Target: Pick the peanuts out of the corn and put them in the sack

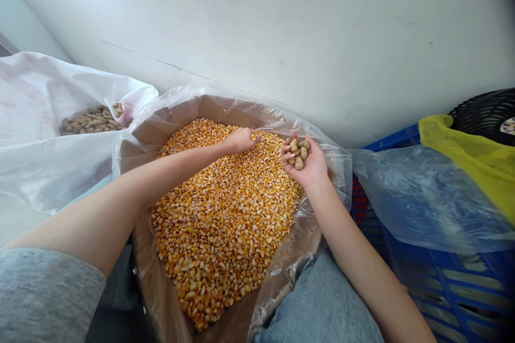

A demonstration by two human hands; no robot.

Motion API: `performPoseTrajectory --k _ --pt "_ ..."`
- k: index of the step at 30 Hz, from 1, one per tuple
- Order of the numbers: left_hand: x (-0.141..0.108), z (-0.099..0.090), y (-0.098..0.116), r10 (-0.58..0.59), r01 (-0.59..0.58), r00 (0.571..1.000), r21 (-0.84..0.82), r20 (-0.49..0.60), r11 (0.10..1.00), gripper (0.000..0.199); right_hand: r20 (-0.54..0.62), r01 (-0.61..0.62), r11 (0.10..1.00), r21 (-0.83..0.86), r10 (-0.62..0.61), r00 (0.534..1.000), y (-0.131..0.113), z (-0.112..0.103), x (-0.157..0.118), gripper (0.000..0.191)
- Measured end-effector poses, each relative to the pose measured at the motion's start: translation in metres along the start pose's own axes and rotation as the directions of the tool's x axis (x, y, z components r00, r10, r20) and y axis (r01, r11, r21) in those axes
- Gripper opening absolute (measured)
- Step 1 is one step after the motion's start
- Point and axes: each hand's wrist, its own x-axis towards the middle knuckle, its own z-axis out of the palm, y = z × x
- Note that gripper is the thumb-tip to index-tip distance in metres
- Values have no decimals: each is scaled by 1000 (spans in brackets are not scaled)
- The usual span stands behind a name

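White sack (40, 83) of unshelled peanuts (94, 119) leans left of a plastic-lined box (226, 110) filled with corn kernels (225, 209); over the box, the left hand (242, 140) curls loosely, its contents unclear, and the right hand (304, 162) cups peanuts palm-up near the right rim, with blue crates (454, 284) beyond, right of the box

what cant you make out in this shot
All in the head view:
- Left hand: whether it holds anything, hidden by its curled fingers
- Lower corn kernels: hidden by the top layer
- Blue crate's contents: partly covered by clear plastic
- Black fan grille: cut off by the right edge
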Motion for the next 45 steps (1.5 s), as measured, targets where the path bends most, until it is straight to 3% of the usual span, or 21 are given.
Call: performPoseTrajectory --k 7,16,22,28,32,38,45 --pt "3 3 -4 51 -61 994 -97 -101 993 45 18 -2 1000 -3 2 1000 0 -2 2 23" --pt "0 2 1 -11 8 999 -50 -46 999 45 13 -3 1000 0 3 1000 0 -2 1 24" --pt "1 3 -1 52 -63 996 -166 -69 984 43 15 0 1000 -9 0 1000 0 -2 2 24" --pt "3 8 -1 -88 78 995 -167 -55 983 46 4 4 1000 -3 -4 1000 0 -2 2 23" --pt "5 8 -2 -102 88 992 -164 -78 982 43 13 2 1000 0 -2 1000 -1 -3 4 23" --pt "6 8 -4 -33 21 999 -266 -39 964 47 12 4 1000 -4 -4 1000 0 -3 3 23" --pt "8 13 -5 -90 60 987 -223 -130 973 53 13 3 1000 5 -3 1000 0 -3 3 23"
